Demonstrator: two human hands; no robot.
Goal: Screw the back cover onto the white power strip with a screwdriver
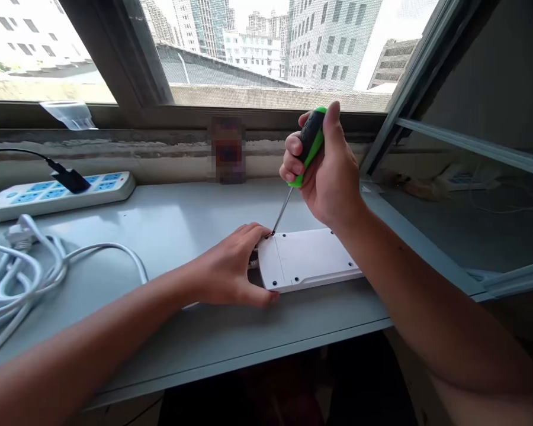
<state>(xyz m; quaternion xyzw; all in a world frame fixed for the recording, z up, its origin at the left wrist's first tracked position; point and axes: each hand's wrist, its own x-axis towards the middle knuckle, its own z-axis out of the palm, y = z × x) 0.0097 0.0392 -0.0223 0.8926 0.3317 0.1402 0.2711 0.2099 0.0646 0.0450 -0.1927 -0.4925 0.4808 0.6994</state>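
Note:
A white power strip (308, 260) lies upside down on the grey sill, its underside and several screw holes showing. My left hand (233, 266) grips its near end, with the fingers curled over the edge. My right hand (322, 168) is closed around a screwdriver's green and black handle (311, 142). The thin steel shaft (282, 210) slants down to the left, and its tip meets a screw at the strip's corner (272, 234). My left fingertips sit right beside that tip.
A second white power strip (57, 195) with a black plug in it lies at the left, in front of a coiled white cable (18, 278). A blurred upright object (226, 151) stands against the wall. An open window frame (426, 89) rises at the right.

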